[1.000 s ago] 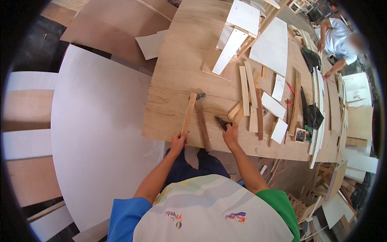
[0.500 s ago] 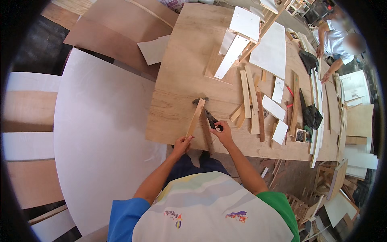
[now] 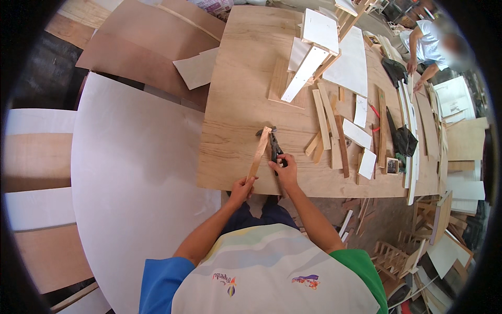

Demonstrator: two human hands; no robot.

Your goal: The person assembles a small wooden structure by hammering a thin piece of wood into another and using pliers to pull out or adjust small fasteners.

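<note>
My left hand (image 3: 241, 188) is closed on the lower end of a narrow light wooden strip (image 3: 259, 152), which points up and away over the plywood worktable (image 3: 230, 78). My right hand (image 3: 283, 172) grips black pliers (image 3: 277, 149) by the handles, with their head at or very near the strip's far end; whether the jaws bite it I cannot tell. A hammer (image 3: 259, 132) lies behind these, its dark head showing and its handle mostly hidden.
A small white-panelled wooden structure (image 3: 319, 29) stands at the back. Loose strips (image 3: 321, 120), white offcuts (image 3: 355, 133) and black plastic (image 3: 405, 141) lie at right, where a co-worker (image 3: 423, 44) handles long strips. A big white board (image 3: 136, 183) lies left; scrap wood (image 3: 444, 256) fills the lower right.
My right hand has moved left with the pliers, bringing them up to the strip's far end. My left hand and the strip have shifted slightly right.
</note>
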